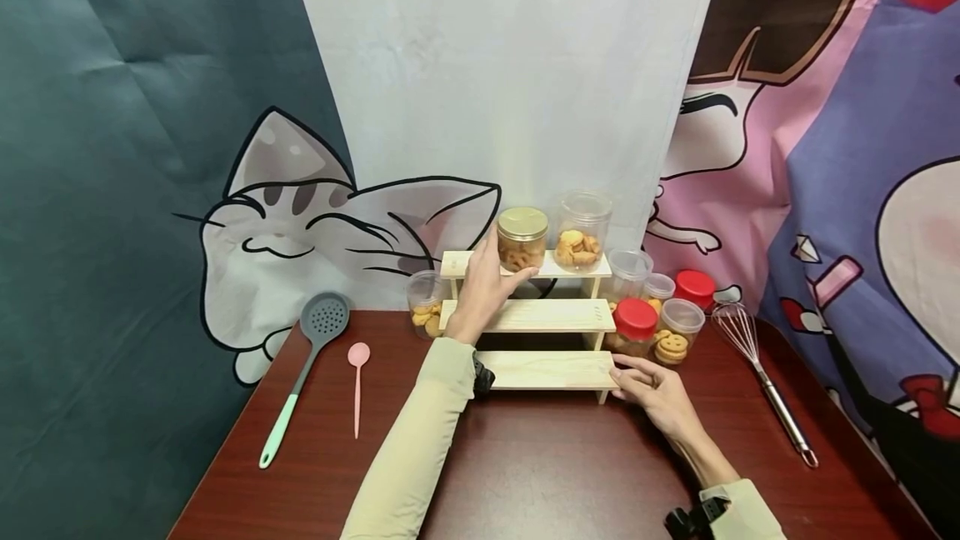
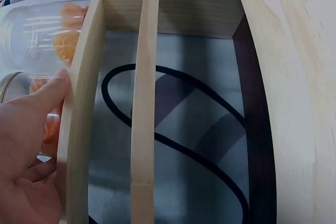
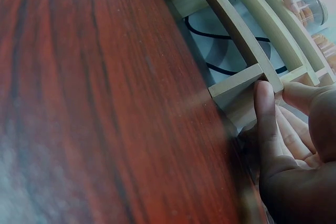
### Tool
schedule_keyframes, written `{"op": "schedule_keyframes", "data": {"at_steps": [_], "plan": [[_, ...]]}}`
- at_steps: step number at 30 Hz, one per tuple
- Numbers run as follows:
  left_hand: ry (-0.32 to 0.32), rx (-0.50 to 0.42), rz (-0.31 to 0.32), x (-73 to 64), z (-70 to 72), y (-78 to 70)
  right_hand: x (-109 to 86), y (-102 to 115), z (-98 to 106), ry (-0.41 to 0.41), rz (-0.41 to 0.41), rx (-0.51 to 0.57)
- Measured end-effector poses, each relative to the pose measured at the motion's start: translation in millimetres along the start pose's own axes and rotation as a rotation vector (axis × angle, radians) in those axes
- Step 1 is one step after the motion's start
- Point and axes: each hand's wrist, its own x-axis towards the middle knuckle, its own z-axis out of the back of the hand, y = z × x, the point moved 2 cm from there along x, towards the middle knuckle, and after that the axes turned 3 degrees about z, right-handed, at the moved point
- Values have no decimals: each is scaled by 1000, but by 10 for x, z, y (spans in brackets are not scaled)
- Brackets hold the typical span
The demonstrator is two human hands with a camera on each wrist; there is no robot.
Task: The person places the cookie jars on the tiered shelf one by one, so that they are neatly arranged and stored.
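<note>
A three-step wooden shelf rack stands against the back curtain. On its top step, a jar of pretzel-like biscuits with a gold lid sits left of a taller clear jar of cookies. My left hand holds the gold-lidded jar, fingers at its left side and thumb across its lower front. In the left wrist view, that thumb lies along the top step's edge. At the bottom step's right end, my right hand pinches the board's corner, as the right wrist view shows too.
Right of the rack cluster several cookie jars, including a red-lidded jar; another cookie jar stands at its left. A slotted spatula and pink spoon lie left on the table. A whisk lies right.
</note>
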Motion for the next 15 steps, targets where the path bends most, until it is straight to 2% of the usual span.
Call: {"op": "schedule_keyframes", "data": {"at_steps": [5,8,11,15], "plan": [[7,2,41,-36,13,2,-9,1,0,-9,-3,-10],[-12,-12,54,-83,53,29,-13,4,-3,-7,-4,-23],[-56,-11,8,-136,144,89,-16,12,-9,-8,-4,-30],[-133,-14,-74,-212,360,245,-17,21,-11,-9,-5,-33]]}}
